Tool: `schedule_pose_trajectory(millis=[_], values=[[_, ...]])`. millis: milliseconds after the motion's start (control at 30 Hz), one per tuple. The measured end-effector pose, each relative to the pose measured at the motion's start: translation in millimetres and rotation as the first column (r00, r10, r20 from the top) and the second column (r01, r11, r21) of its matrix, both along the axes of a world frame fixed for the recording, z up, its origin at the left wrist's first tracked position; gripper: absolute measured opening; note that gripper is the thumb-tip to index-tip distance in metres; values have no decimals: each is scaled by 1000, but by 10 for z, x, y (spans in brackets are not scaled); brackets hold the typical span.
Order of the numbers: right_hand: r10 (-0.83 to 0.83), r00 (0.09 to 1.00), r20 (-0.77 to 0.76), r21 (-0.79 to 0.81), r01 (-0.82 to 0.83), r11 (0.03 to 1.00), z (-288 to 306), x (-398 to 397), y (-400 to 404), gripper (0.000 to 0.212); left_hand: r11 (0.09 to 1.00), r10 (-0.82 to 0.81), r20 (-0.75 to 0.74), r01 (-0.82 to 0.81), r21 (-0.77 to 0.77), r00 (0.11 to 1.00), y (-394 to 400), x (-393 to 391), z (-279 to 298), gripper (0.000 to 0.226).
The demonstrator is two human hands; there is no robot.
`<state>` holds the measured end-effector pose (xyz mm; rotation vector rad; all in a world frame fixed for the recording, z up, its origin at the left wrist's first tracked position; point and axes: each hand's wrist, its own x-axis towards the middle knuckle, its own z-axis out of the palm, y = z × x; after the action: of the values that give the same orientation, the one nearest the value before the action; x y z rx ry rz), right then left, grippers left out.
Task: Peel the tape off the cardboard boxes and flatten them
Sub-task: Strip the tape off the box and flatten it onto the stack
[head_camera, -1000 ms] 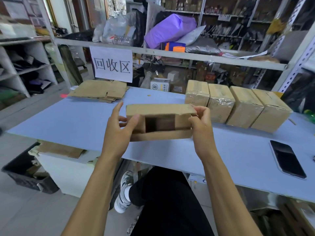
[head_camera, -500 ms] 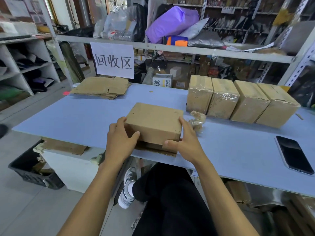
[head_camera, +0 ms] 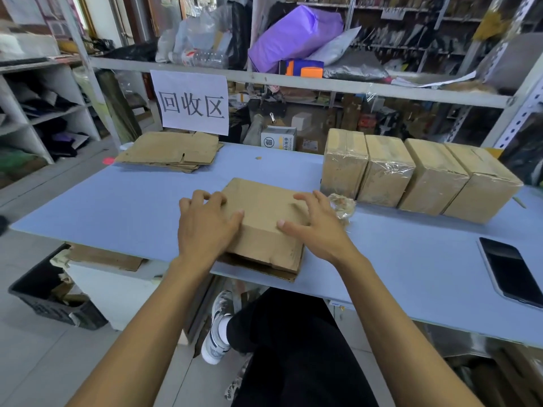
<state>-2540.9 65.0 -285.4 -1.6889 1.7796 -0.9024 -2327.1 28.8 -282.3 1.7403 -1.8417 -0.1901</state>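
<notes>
Two hands, left hand (head_camera: 205, 230) and right hand (head_camera: 316, 227), fingers (head_camera: 305, 198) spread, pressing flat on collapsed cardboard box (head_camera: 264, 227) beneath them

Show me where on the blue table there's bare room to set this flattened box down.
Bare table: the wide patch between the flattened stack and the box under both hands; also the strip between the tape wad and the phone. Crowded: the back right, where four taped boxes stand side by side.
</notes>
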Motion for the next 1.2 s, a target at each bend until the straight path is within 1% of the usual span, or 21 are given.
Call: schedule_pose_trajectory(millis=[100, 133, 167, 267, 300, 367, 400, 433, 467, 500, 567, 633, 700, 767, 833, 900, 967, 1000, 1067, 1133, 1200], values=[[-115, 971, -211, -66, 103, 993, 87, 84, -98, 46, 999, -46, -9, 46, 13, 999, -72, 142, 89, 28], [-140, 951, -274, -65, 127, 990, 130, 153, -106, 47, 998, -69, 1, 69, 11, 998, -39, 168, 114, 24], [-148, 935, -322, -35, 144, 989, 163, 241, -114, 54, 995, -97, 23, 97, -1, 995, 4, 184, 123, 21], [-97, 883, -460, 63, 142, 988, 184, 482, -145, 90, 981, -188, 65, 190, -26, 980, 81, 263, 38, 19], [-62, 868, -493, 82, 117, 990, 177, 523, -158, 101, 974, -221, 44, 223, -38, 974, 65, 311, 8, 17], [30, 847, -531, 86, 18, 996, 168, 527, -193, 112, 959, -284, -74, 281, -42, 956, -33, 405, -13, 12], [79, 838, -540, 77, -44, 996, 171, 508, -202, 112, 951, -307, -143, 309, -11, 941, -99, 435, 8, 21], [127, 824, -552, 68, -107, 992, 175, 488, -210, 113, 938, -326, -210, 343, 48, 922, -172, 459, 37, 36], [168, 807, -567, 57, -165, 985, 184, 477, -199, 113, 919, -332, -262, 373, 126, 906, -236, 473, 70, 51], [195, 789, -582, 40, -212, 976, 186, 469, -186, 114, 895, -330, -296, 397, 202, 896, -296, 475, 105, 61], [212, 770, -602, 8, -259, 966, 200, 459, -154, 115, 856, -340, -332, 436, 278, 880, -392, 472, 136, 60], [206, 775, -598, 1, -256, 967, 222, 439, -139, 117, 864, -325, -337, 422, 274, 884, -411, 480, 122, 53], [176, 807, -564, -15, -223, 975, 268, 394, -146, 109, 901, -275, -292, 351, 254, 916, -344, 497, 100, 53], [174, 847, -503, 2, -200, 980, 326, 335, -160, 90, 944, -216, -159, 248, 218, 963, -202, 508, 56, 56], [228, 865, -447, 67, -222, 973, 384, 298, -151, 70, 972, -141, -80, 154, 178, 987, -21, 519, -14, 57], [272, 856, -440, 100, -254, 962, 410, 327, -112, 56, 988, -92, -77, 101, 121, 993, 156, 545, -97, 58], [244, 848, -471, 45, -253, 966, 412, 453, -16, 41, 994, -84, -133, 93, 58, 988, 321, 574, -156, 56], [220, 853, -474, 4, -248, 969, 392, 535, 46, 38, 994, -99, -173, 105, 25, 980, 392, 581, -174, 54], [209, 863, -459, -43, -256, 966, 309, 688, 161, 49, 986, -166, -237, 164, -29, 957, 501, 553, -202, 45], [216, 863, -456, -55, -270, 961, 179, 746, 216, 60, 973, -232, -241, 227, -47, 942, 558, 497, -215, 30], [182, 891, -416, -91, -240, 967, 86, 693, 241, 59, 964, -265, -240, 261, -49, 934, 554, 444, -212, 22]])
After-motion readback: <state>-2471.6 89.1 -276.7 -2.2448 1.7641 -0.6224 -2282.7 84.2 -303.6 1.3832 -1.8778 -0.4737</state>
